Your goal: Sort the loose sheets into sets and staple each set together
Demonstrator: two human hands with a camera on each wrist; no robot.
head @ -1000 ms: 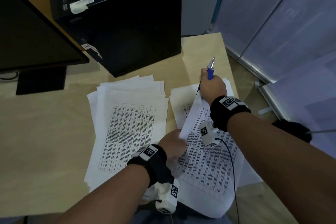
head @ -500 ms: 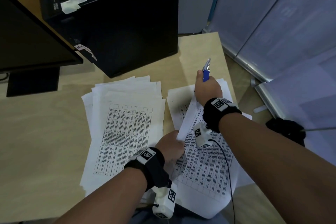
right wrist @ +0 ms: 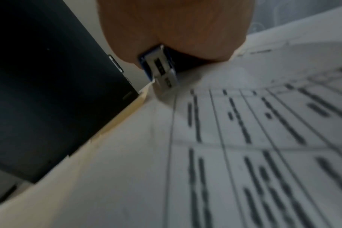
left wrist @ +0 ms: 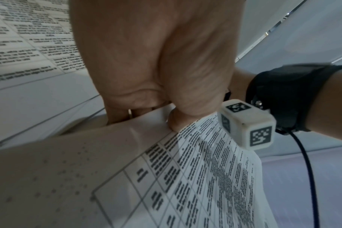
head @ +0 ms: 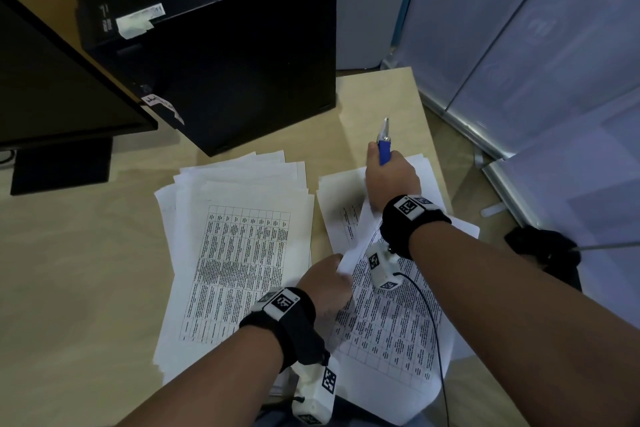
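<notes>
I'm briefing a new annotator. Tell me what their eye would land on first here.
First, the two hands at centre: the right hand grips a blue stapler at the top corner of a lifted set of printed sheets, whose left edge the left hand pinches. Next, the fanned paper stack on its left, and the black computer case behind.

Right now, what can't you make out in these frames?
- Printed table text on the held sheets: too small in head view, blurred in both wrist views.
- Stapler mouth on the corner: hidden in head view by the right hand; blurred in right wrist view.
- Left hand fingertips: under the paper.
</notes>
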